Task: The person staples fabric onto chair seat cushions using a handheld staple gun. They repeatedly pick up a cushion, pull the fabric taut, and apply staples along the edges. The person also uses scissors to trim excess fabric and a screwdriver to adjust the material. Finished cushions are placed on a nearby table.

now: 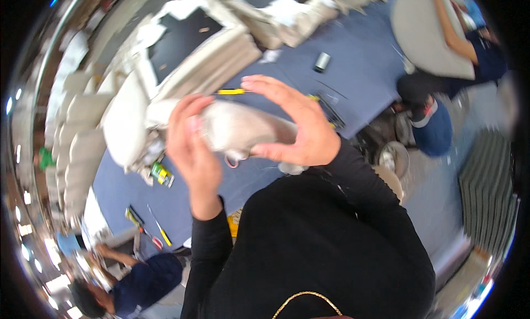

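Both of my hands are raised in front of my chest around a pale beige stuffed fabric piece (243, 128), shaped like a small cushion. My left hand (190, 148) presses against its left end with the fingers upright. My right hand (295, 125) curves over its top and right side, thumb underneath. A small pink loop (232, 161) hangs below the piece. My black sleeves come up from the lower edge.
A blue work surface (353, 59) holds beige cushions and fabric panels (215, 59), a yellow tool (231, 91), a small grey cylinder (322, 61) and a green-yellow item (161, 174). One person (138, 283) crouches at lower left, another (469, 43) sits at upper right.
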`<state>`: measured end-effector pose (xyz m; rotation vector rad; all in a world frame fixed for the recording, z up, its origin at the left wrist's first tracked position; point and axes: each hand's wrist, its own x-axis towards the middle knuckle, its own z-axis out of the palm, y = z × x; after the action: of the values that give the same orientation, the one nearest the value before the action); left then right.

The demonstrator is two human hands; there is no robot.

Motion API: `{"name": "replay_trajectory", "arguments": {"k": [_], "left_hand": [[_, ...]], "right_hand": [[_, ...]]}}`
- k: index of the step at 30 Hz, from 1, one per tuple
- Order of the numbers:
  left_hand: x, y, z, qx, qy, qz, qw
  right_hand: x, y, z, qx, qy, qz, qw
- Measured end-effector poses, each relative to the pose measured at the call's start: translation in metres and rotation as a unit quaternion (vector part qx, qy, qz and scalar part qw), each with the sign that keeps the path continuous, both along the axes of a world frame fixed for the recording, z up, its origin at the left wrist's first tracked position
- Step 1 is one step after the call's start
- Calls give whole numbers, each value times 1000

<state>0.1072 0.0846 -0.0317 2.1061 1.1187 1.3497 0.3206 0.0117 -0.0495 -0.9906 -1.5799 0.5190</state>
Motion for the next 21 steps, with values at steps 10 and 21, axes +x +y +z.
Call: {"name": "replay_trajectory", "arguments": {"k": [10, 21], "left_hand": [[-21, -6, -13, 159, -98, 57, 981], [-34, 18, -9, 283, 28, 51, 957]], "right_hand": [[-46, 66, 4, 60, -35, 28, 997], [-69, 96, 21, -21, 10, 48, 999]]}}
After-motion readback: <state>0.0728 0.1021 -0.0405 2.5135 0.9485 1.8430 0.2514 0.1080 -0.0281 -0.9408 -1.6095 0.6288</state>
